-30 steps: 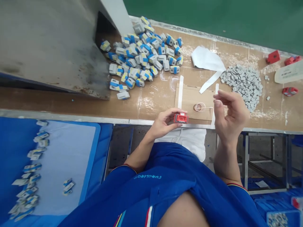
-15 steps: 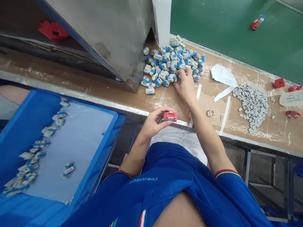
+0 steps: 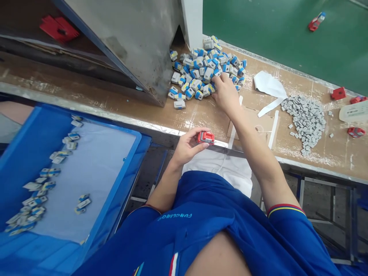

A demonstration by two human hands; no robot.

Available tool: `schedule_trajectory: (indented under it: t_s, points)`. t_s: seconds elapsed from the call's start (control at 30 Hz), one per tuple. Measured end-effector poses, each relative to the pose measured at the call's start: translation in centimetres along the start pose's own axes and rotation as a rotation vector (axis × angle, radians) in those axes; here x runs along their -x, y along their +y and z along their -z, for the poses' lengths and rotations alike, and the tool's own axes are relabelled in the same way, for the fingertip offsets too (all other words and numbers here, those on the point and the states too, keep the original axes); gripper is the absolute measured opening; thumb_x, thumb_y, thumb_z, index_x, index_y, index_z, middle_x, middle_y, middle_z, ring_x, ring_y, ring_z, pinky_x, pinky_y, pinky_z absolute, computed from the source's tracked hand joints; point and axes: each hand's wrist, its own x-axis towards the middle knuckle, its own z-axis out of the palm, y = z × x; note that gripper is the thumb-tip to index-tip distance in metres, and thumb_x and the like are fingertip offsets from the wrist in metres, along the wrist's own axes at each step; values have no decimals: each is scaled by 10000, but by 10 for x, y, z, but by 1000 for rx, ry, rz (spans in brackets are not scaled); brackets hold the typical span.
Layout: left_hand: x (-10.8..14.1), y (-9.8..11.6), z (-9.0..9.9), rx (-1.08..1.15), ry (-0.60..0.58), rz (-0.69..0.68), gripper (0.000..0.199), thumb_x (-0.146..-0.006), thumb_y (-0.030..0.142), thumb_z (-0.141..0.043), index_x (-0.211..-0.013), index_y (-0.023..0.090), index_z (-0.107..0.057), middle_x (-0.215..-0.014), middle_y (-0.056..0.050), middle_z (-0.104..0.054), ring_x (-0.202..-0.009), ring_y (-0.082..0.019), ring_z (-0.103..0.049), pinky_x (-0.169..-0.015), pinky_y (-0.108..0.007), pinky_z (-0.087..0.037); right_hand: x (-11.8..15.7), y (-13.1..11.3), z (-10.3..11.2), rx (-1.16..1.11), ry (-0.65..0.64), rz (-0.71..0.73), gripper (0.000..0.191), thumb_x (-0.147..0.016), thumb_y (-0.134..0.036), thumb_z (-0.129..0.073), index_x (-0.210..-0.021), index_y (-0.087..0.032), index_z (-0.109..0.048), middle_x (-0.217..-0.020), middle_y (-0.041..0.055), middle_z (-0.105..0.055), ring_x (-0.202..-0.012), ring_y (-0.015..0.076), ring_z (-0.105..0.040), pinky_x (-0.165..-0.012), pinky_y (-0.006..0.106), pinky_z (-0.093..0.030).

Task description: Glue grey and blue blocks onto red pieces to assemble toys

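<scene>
My left hand (image 3: 186, 147) is closed around a small red and grey block (image 3: 206, 137) at the table's front edge. Further back, my right hand (image 3: 225, 92) reaches the near right side of a heap of grey, blue and yellow blocks (image 3: 208, 73). Its fingers are bent down among the blocks, and what lies between the fingertips is hidden.
A metal housing (image 3: 138, 42) stands left of the heap. At the lower left is a blue tray (image 3: 133, 142) with rows of blocks. Small grey pieces (image 3: 306, 120), a white sheet (image 3: 268, 85) and red parts (image 3: 338, 93) lie to the right.
My right hand has shifted slightly, still at the heap. The red block in my left hand has tilted a little. The whole view has moved slightly.
</scene>
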Motion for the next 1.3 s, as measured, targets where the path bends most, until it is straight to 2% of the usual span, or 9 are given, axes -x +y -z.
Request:
schedule_trajectory:
  t_s: [0.17, 0.37, 0.5, 0.6, 0.73, 0.83, 1.03, 1.17, 1.3]
  points:
    - [-4, 4, -1, 30, -29, -9, 489, -846, 346, -947, -1285, 208, -780, -1138, -85, -851, -994, -192, -830, -915, -284, -660, 0, -9, -4, 16, -13, 19, 163, -1066, -202, -536, -1220, -194, -589, -1350, 187, -625, -1376, 398, -602, -1196, 651, -490]
    - [-11, 3, -9, 114, -10, -47, 482, -858, 340, -943, -1301, 218, -795, -1203, -105, -851, -1059, -202, -836, -932, -260, -662, 7, -32, 17, 95, -156, 6, 234, -1010, -161, -621, -1241, -162, -580, -1341, 179, -674, -1378, 400, -616, -1215, 602, -467]
    - [-13, 0, -14, 161, -8, -60, 476, -872, 336, -932, -1318, 245, -791, -1256, -106, -845, -1062, -200, -839, -948, -274, -672, 16, -32, 29, 66, -186, -77, 220, -1008, -157, -627, -1222, -176, -580, -1295, 171, -714, -1285, 371, -677, -1124, 544, -524]
    - [-16, -2, -17, 160, -19, -63, 481, -864, 335, -938, -1314, 243, -795, -1260, -110, -844, -1094, -206, -832, -968, -283, -672, 25, -29, 35, 52, -170, -122, 178, -1042, -123, -521, -1192, -181, -597, -1202, 151, -741, -1165, 324, -723, -1035, 491, -557]
    - [-20, -1, -21, 145, -30, -55, 493, -854, 344, -945, -1310, 227, -796, -1246, -118, -847, -1096, -207, -828, -962, -281, -670, 35, -35, 42, 65, -118, -152, 268, -1062, -90, -422, -1204, -165, -637, -1217, 157, -728, -1040, 266, -751, -950, 432, -578]
    - [-22, 1, -22, 137, -45, -63, 479, -863, 329, -937, -1311, 237, -795, -1234, -108, -851, -1063, -191, -832, -945, -264, -666, 39, -44, 45, 58, -138, -159, 300, -1057, -74, -411, -1144, -185, -676, -1209, 143, -727, -1051, 255, -759, -941, 403, -585]
    - [-23, 4, -25, 112, -12, -71, 492, -854, 367, -945, -1301, 221, -798, -1172, -99, -853, -1011, -188, -835, -907, -260, -664, 40, -46, 46, 67, -163, -229, 363, -1025, -15, -386, -1149, -140, -704, -1217, 209, -748, -1155, 320, -745, -1007, 488, -588]
    - [-25, 4, -29, 70, 15, -111, 484, -850, 389, -947, -1278, 209, -811, -1089, -85, -849, -968, -179, -832, -882, -252, -664, 41, -33, 57, -77, -107, -271, 244, -991, -84, -558, -1158, -164, -717, -1183, 161, -770, -1139, 308, -739, -1048, 518, -590]
    - [-24, 4, -29, 60, 21, -80, 515, -857, 450, -936, -1285, 197, -801, -1071, -87, -841, -946, -172, -819, -866, -252, -659, 75, -39, 91, -552, -2, -264, 309, -953, -272, -753, -1258, -239, -712, -1154, 53, -800, -1049, 219, -759, -1001, 418, -648]
